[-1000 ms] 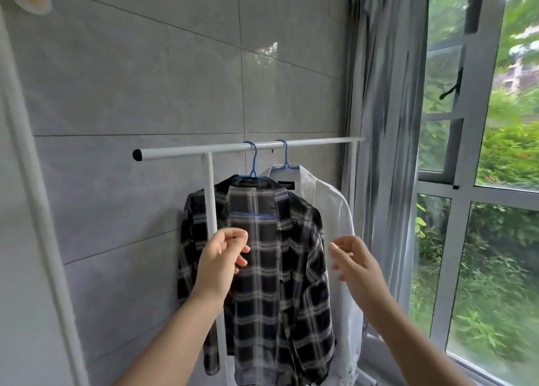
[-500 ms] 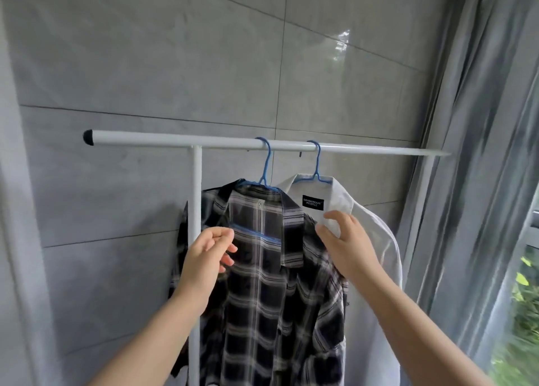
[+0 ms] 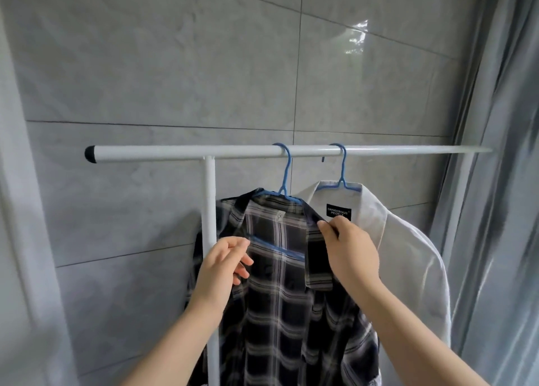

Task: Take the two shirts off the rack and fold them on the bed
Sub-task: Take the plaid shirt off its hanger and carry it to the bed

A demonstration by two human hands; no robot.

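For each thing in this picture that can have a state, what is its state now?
Plaid shirt: hanging on its blue hanger, collar open.
White shirt: hanging on its blue hanger, untouched.
Rack: both hangers hooked on its bar.
Right hand: grip closed on the plaid shirt's collar.
Left hand: fingers curled at the plaid shirt's front; grip unclear.
Curtain: hanging beside the rack.

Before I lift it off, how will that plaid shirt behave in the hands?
Likely floppy: the plaid shirt drapes in soft folds below its blue hanger. Probably light, since the thin hanger holds it. It hangs open, so it may slide off once the right hand tugs the collar.
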